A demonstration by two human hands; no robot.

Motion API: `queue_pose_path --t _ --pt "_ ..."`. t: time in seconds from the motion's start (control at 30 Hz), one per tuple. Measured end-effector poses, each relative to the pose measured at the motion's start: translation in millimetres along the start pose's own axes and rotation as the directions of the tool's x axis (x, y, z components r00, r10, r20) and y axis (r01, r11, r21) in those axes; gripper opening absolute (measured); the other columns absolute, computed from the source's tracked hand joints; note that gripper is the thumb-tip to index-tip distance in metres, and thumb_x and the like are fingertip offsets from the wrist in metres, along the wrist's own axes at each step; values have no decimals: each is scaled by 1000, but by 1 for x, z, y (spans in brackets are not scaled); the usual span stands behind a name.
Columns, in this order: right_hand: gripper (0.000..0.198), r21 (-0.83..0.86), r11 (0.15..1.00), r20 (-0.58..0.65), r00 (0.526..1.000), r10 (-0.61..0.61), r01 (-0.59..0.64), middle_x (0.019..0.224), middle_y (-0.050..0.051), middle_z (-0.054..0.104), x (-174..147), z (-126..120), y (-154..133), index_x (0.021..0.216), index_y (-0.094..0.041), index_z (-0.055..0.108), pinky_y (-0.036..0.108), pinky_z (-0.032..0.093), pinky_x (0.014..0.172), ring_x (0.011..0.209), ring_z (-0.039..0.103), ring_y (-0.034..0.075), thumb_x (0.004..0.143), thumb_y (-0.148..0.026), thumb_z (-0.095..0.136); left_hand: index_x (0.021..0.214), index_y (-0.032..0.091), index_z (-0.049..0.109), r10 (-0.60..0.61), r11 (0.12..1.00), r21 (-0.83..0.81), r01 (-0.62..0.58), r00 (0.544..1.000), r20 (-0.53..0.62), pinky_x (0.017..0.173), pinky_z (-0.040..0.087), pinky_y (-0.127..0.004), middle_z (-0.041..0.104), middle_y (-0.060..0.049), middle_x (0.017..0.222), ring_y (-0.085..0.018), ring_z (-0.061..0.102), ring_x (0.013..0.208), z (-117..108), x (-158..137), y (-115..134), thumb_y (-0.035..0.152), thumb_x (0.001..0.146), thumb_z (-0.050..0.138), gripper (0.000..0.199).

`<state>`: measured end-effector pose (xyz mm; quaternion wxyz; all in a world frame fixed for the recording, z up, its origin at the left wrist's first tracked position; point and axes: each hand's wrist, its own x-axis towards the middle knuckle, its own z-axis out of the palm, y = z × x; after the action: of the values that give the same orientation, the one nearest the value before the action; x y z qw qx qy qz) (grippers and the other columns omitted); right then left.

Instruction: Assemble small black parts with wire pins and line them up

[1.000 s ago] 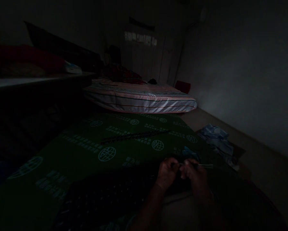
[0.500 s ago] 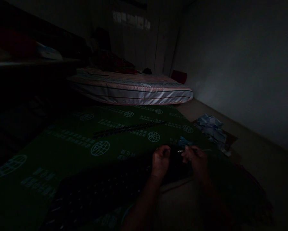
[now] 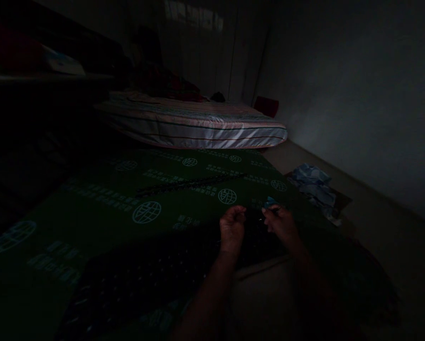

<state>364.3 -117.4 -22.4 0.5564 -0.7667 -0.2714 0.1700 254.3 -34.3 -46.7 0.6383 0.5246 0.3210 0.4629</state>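
Over the black speckled sheet, the left hand and right hand are held apart, fingers curled, but whether anything is gripped cannot be told.

Bare hands, bare wrists, uncovered forearms

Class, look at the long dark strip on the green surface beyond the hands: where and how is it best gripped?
Probably at its middle, from above: the strip is long and narrow, lies flat on the green surface, and nothing visible covers it. The nearer left hand could pinch across its width. Its stiffness can't be told.
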Motion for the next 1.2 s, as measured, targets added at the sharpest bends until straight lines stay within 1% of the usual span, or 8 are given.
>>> queue_pose_path --t 0.17,0.27,0.4,0.47,0.53,0.73,0.93,1.2 --pt "27 -110 992 25 998 -50 53 45 -5 52 3 1 1 67 -19 51 21 35 34 32 46 9 71 -45 56 72 16 65 13 1000 28 -14 1000 17 67 47 -25 67 -1 73 -14 60 69 1 2 -3 12 68 55 12" --pt "23 -247 959 63 990 -130 141 46 -3 53 5 3 -2 68 -19 54 23 36 38 36 49 12 74 -42 52 73 16 65 30 998 59 -31 999 31 70 48 -26 67 -1 73 -15 62 72 1 3 -5 11 68 55 12" --pt "17 -505 781 176 930 -323 367 54 1 59 7 9 -6 69 -20 59 25 37 48 49 56 15 75 -33 51 74 17 66 53 991 118 -58 997 51 75 48 -28 68 -2 76 -16 63 76 0 2 -5 10 70 54 14" --pt "15 -608 677 214 907 -364 415 55 2 60 8 12 -7 69 -20 61 25 36 49 51 56 16 75 -30 52 74 17 66 61 986 152 -70 996 62 76 49 -28 69 -2 77 -16 63 77 -1 2 -4 11 71 54 13" --pt "15 -657 623 227 899 -375 426 54 2 61 8 13 -7 70 -20 62 25 35 49 51 56 16 75 -29 51 75 16 65 70 978 190 -83 995 74 76 49 -28 69 -2 77 -16 63 77 -1 1 -2 11 72 53 14" --pt "22 -554 751 119 927 -355 359 63 3 65 9 9 2 72 -19 61 24 40 55 58 60 16 79 -33 46 76 17 66 101 928 343 -143 985 138 76 49 -27 69 -2 78 -15 64 77 1 -2 4 7 74 51 18" --pt "11 -589 712 113 911 -396 382 59 1 61 8 13 10 73 -21 57 24 39 53 54 58 16 74 -29 51 82 20 67 120 802 545 -244 960 253 80 48 -30 70 -2 84 -17 63 82 2 -10 13 6 73 51 23" --pt "14 -510 766 50 903 -427 391 70 3 63 8 18 20 84 -20 52 25 43 58 60 61 16 72 -23 45 95 18 65 102 577 705 -413 892 440 87 45 -31 67 -6 99 -21 57 95 3 -16 20 8 74 52 27"
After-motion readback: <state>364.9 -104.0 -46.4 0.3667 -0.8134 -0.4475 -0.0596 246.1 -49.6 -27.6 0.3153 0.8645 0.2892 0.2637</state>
